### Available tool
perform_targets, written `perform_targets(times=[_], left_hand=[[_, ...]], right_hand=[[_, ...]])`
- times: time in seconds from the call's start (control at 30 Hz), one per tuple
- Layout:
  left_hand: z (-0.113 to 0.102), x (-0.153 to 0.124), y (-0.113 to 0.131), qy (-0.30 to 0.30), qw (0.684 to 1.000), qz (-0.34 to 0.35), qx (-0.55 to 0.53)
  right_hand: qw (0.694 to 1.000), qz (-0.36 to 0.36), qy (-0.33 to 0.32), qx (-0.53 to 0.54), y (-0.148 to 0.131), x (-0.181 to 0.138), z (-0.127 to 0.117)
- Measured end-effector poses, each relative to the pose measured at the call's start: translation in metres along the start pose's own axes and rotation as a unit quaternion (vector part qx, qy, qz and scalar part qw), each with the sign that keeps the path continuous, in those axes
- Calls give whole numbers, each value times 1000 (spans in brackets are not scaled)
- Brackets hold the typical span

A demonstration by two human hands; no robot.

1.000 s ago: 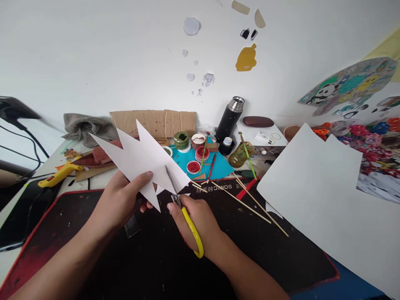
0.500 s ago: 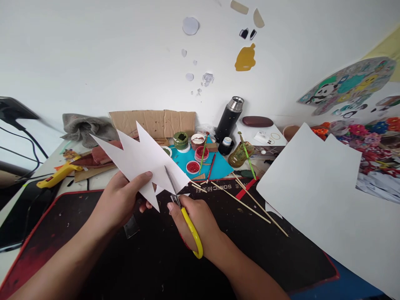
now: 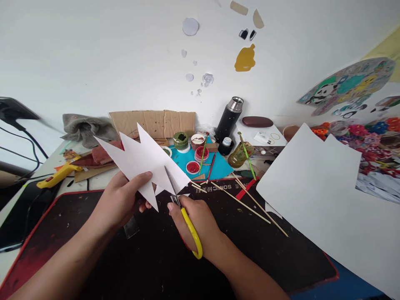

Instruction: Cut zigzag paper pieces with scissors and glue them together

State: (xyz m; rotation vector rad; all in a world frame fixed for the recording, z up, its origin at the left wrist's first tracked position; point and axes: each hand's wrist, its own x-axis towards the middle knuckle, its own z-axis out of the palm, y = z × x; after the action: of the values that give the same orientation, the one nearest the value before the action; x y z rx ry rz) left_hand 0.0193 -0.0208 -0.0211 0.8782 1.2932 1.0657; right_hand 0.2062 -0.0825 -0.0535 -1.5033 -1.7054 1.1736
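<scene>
While the left hand (image 3: 120, 202) pinches the jagged white paper (image 3: 140, 156) by its lower edge, raised off the black mat (image 3: 78, 233), presumably so a blade fits beneath, the yellow-handled scissors (image 3: 184, 214) bite a notch, gripped by the right hand (image 3: 201, 225). Skewers (image 3: 246, 204) and a large sheet (image 3: 328, 200) lie aside, right.

hands (image 3: 120, 200) (image 3: 201, 223) 2 | scissors (image 3: 185, 214) 1 | paper sheets (image 3: 140, 160) (image 3: 321, 196) 2 | flask (image 3: 229, 118) 1 | glue gun (image 3: 58, 176) 1

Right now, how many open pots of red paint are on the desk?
2. One red paint pot sits on the blue sheet; the other lies just nearer on it, by the tip of the white cut-out, which may hide more.
</scene>
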Motion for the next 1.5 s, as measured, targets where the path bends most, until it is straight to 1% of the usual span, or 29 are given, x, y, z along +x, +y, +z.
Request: perform_targets(times=[0.13, 0.2, 0.3, 0.37, 0.43, 0.6, 0.7, 0.83, 0.93, 1.0, 1.1, 1.17, 1.27, 1.37, 1.43, 1.5], left_hand=[[-1, 1, -1, 2, 1000, 0, 2], [-2, 2, 1, 6, 1000, 5, 8], [-4, 4, 8, 57, 998, 35, 4], [-7, 6, 14, 97, 993, 59, -7], [-11, 8, 20, 117, 990, 73, -13], [-21, 12, 29, 131, 987, 92, -17], [-30, 13, 28, 130, 988, 82, -9], [-41, 14, 22, 80, 994, 41, 58], [-45, 15, 20, 23, 991, 36, 130], [-43, 13, 22, -16, 981, 42, 188], [-35, 8, 25, -61, 967, 59, 242], [-29, 4, 26, -86, 965, 62, 242], [-22, 0, 24, -131, 965, 45, 224], [-18, -1, 19, -159, 963, 34, 213], [-18, -1, 16, -164, 960, 48, 221], [-18, -1, 15, -182, 951, 54, 243]], right_hand=[[1000, -18, 5, 18, 2, 1, 0], [999, -27, -2, 33, 4, 1, 1], [998, -22, -33, 54, 7, 1, 5], [997, -14, -53, 61, 8, 0, 7], [996, -7, -63, 67, 9, -1, 9], [992, 34, -67, 105, 13, 2, 10], [983, 67, -42, 167, 16, 4, 10], [963, 59, 16, 261, 15, 6, 6], [946, 42, 47, 317, 12, 9, 0], [939, 35, 60, 338, 10, 10, -3], [941, 37, 53, 331, 9, 11, -4], [947, 38, 40, 315, 11, 10, -3], [954, 49, 30, 296, 13, 8, 1], [959, 60, 46, 274, 12, 7, 1], [961, 59, 65, 263, 11, 7, -1], [959, 60, 86, 265, 10, 8, -2]])
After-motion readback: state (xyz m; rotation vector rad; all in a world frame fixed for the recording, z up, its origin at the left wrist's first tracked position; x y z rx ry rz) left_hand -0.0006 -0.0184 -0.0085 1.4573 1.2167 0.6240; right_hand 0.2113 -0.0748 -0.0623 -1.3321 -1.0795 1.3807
